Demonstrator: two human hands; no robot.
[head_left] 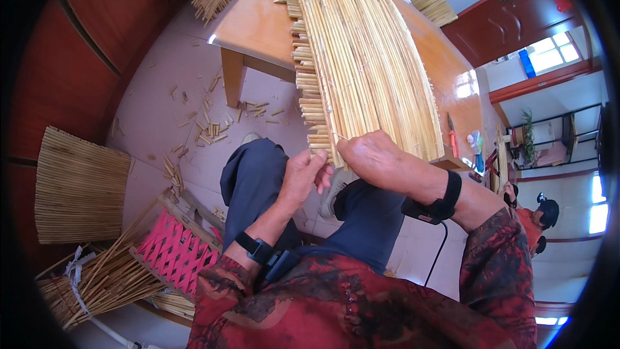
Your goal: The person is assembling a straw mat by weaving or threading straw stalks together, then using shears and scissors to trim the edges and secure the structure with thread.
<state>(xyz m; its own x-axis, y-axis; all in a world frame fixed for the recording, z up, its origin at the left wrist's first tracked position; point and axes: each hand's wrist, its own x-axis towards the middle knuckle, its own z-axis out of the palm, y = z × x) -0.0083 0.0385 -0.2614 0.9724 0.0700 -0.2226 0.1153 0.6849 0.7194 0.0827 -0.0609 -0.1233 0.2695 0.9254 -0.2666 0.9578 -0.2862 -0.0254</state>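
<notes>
Golden sticks, laid side by side in a slightly bowed mat (368, 64), stretch across the worktop (255, 19) beyond the fingers — uneven ends jutting leftward. Left hand (300, 181) and right hand (374, 158) meet its near corner — whether their fingers clamp anything, one cannot tell.

Someone sits right up at the wooden table (258, 6), a pale mat of stalks (371, 64) spread over it, its ragged left ends jutting past the table's edge. The right hand (371, 157) is curled at the mat's near corner, a thin pale strand (340, 136) by its fingers; whether pinched, I can't make out. The left hand (305, 178) is just beside the stalk ends there. A red-handled tool (453, 143) lies to the mat's right. Cut bits (213, 130) litter the floor (152, 100), near a stool with pink webbing (177, 252). Over on the right, there's another person in orange (533, 226).
</notes>
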